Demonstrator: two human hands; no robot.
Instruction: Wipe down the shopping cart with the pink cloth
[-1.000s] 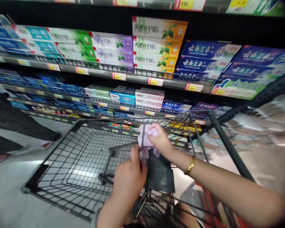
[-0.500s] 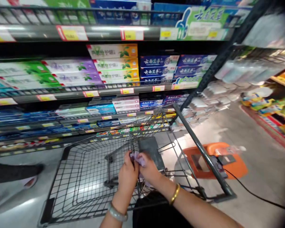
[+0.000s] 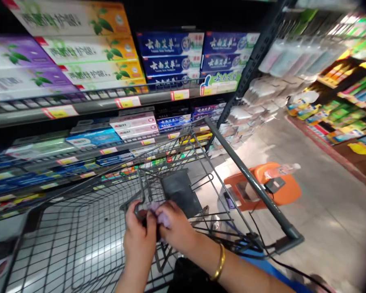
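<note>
A dark wire shopping cart (image 3: 88, 228) stands in front of me. Over its child-seat end, my left hand (image 3: 139, 234) curls its fingers around a thin metal bar (image 3: 141, 187) of the cart. Right beside it, my right hand (image 3: 178, 228) pinches a crumpled light-purple cloth (image 3: 162, 215) against the same spot. The hands nearly touch, and the fingertips are partly hidden between them. A grey plastic seat flap (image 3: 181, 191) lies just beyond the hands. The cart's handlebar (image 3: 247, 175) runs to the right of them, apart from both hands.
Shelves of boxed toothpaste (image 3: 171, 65) rise behind the cart. Packaged goods hang at the right end. On the floor beyond the handlebar is an orange stool (image 3: 288, 189) bearing a plastic bottle (image 3: 282, 171) and a black device (image 3: 275, 185). A black cable (image 3: 288, 260) trails there.
The view has moved closer to the shelves and shifted right. Both hands stay together at the cart's bar with the purple cloth; the left hand's fingers sit slightly more apart from the cloth.
</note>
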